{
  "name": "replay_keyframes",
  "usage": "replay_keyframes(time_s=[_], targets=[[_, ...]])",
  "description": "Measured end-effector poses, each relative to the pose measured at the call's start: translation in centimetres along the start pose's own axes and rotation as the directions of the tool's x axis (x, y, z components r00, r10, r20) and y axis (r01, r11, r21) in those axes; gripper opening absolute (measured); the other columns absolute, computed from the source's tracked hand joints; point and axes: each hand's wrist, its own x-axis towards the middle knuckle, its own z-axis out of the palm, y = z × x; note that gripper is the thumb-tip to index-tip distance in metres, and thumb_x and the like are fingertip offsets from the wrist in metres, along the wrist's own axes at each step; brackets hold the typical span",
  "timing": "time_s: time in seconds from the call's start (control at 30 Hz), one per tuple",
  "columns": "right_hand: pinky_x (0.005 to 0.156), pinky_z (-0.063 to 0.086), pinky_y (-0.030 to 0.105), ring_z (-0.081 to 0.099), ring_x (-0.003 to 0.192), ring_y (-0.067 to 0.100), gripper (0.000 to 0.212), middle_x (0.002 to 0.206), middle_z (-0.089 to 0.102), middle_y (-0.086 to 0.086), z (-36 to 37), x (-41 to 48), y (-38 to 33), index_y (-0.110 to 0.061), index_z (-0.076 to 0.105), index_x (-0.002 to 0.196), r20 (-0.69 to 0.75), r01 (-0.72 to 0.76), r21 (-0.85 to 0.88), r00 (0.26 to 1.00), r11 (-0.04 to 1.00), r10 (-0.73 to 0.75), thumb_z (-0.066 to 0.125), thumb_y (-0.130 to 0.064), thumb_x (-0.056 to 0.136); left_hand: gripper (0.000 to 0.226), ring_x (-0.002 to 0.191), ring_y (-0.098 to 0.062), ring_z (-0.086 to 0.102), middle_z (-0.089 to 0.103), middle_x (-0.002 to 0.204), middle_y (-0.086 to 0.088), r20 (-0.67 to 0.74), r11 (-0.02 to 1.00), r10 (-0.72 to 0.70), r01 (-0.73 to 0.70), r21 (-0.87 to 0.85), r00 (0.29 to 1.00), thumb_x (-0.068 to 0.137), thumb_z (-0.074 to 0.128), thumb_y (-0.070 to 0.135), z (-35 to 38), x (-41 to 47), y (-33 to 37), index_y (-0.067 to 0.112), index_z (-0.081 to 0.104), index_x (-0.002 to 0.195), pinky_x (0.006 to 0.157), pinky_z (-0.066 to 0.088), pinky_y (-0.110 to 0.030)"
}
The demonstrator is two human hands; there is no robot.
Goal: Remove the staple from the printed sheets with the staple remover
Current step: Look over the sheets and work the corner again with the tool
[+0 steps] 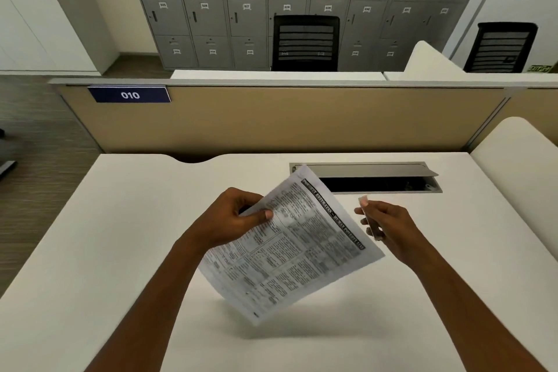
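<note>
Printed sheets (296, 251) hang tilted at mid-frame, lifted off the white counter (120, 251). They show dense columns of black text, with a dark heading band along the right edge. They look light, limp and easy to tear, so they want support close to the stapled corner; the staple itself is too small to make out. The left hand (232, 214) pinches their upper left edge, thumb on top. The right hand (389, 223), just beside them, has its grip closed on a thin pale tool (370, 217), probably the staple remover.
</note>
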Motion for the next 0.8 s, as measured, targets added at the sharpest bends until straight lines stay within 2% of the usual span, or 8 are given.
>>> replay_keyframes(time_s=[0.13, 0.2, 0.27, 0.3, 0.43, 0.5, 0.6, 0.8], targets=[[0.074, 0.044, 0.046, 0.057, 0.082, 0.033, 0.021, 0.092, 0.066, 0.029, 1.1, 0.5, 1.1, 0.005, 0.071, 0.093, 0.001, 0.075, 0.041, 0.997, 0.996, -0.076, 0.068, -0.016, 0.094, 0.021, 0.091, -0.029, 0.079, 0.081, 0.106, -0.005, -0.095, 0.979, 0.006, -0.025, -0.202, 0.995, 0.095, 0.069, 0.031, 0.1, -0.4, -0.6, 0.023, 0.080, 0.110, 0.075, 0.066, -0.040], [0.070, 0.042, 0.042, 0.055, 0.073, 0.030, 0.010, 0.081, 0.065, 0.025, 1.8, 1.0, 1.7, -0.006, 0.070, 0.083, -0.080, 0.085, -0.031, 0.993, 0.996, -0.087, 0.069, 0.004, 0.085, 0.025, 0.095, -0.031, 0.078, 0.080, 0.110, -0.007, -0.140, 0.955, 0.003, -0.045, -0.294, 0.990, 0.093, 0.071, 0.034, 0.2, -0.5, -0.8, 0.022, 0.080, 0.112, 0.077, 0.065, -0.040], [0.062, 0.045, 0.033, 0.056, 0.062, 0.027, 0.011, 0.068, 0.066, 0.013, 2.5, 1.8, 2.4, -0.016, 0.066, 0.073, -0.206, 0.060, -0.187, 0.974, 0.980, -0.099, 0.066, -0.005, 0.071, 0.028, 0.098, -0.032, 0.078, 0.079, 0.113, -0.008, -0.189, 0.936, -0.004, -0.063, -0.347, 0.982, 0.091, 0.072, 0.037, 0.4, -0.6, -1.0, 0.022, 0.080, 0.113, 0.080, 0.065, -0.042], [0.062, 0.046, 0.032, 0.058, 0.061, 0.028, 0.009, 0.065, 0.066, 0.009, 2.9, 2.3, 2.8, -0.018, 0.063, 0.069, -0.254, 0.051, -0.277, 0.959, 0.960, -0.124, 0.067, -0.011, 0.072, 0.028, 0.099, -0.032, 0.077, 0.079, 0.113, -0.007, -0.213, 0.928, -0.007, -0.073, -0.364, 0.977, 0.090, 0.072, 0.037, 0.4, -0.6, -1.1, 0.023, 0.080, 0.113, 0.081, 0.064, -0.043], [0.062, 0.036, 0.034, 0.048, 0.060, 0.032, 0.043, 0.055, 0.053, 0.007, 2.9, 4.2, 5.7, -0.019, 0.047, 0.054, -0.279, 0.118, -0.558, 0.905, 0.821, -0.320, 0.074, -0.013, 0.087, 0.028, 0.101, -0.031, 0.076, 0.079, 0.115, -0.007, -0.287, 0.897, -0.024, -0.107, -0.430, 0.958, 0.090, 0.072, 0.036, 1.0, -0.8, -1.4, 0.023, 0.079, 0.115, 0.080, 0.063, -0.036], [0.065, 0.034, 0.032, 0.051, 0.066, 0.035, 0.036, 0.064, 0.053, 0.013, 2.7, 4.9, 7.2, -0.011, 0.053, 0.059, -0.279, 0.069, -0.605, 0.915, 0.793, -0.293, 0.072, -0.018, 0.089, 0.029, 0.103, -0.031, 0.076, 0.078, 0.115, -0.009, -0.310, 0.875, -0.034, -0.121, -0.468, 0.950, 0.091, 0.072, 0.035, 1.3, -0.9, -1.6, 0.021, 0.079, 0.115, 0.080, 0.063, -0.035], [0.070, 0.041, 0.033, 0.061, 0.086, 0.042, 0.032, 0.090, 0.057, 0.022, 2.9, 5.3, 8.9, 0.004, 0.067, 0.087, -0.315, -0.080, -0.666, 0.931, 0.742, -0.182, 0.069, -0.028, 0.091, 0.031, 0.104, -0.033, 0.076, 0.078, 0.116, -0.011, -0.338, 0.852, -0.048, -0.138, -0.505, 0.940, 0.090, 0.074, 0.036, 1.9, -0.9, -1.8, 0.019, 0.079, 0.116, 0.082, 0.063, -0.036], [0.067, 0.040, 0.032, 0.052, 0.070, 0.031, 0.029, 0.082, 0.045, 0.009, 3.2, 5.7, 10.8, 0.000, 0.061, 0.075, -0.283, -0.105, -0.773, 0.940, 0.626, -0.192, 0.062, -0.021, 0.095, 0.029, 0.104, -0.034, 0.076, 0.078, 0.116, -0.012, -0.387, 0.823, -0.096, -0.146, -0.549, 0.917, 0.091, 0.073, 0.031, 3.1, -0.7, -2.1, 0.017, 0.078, 0.116, 0.082, 0.062, -0.036]])
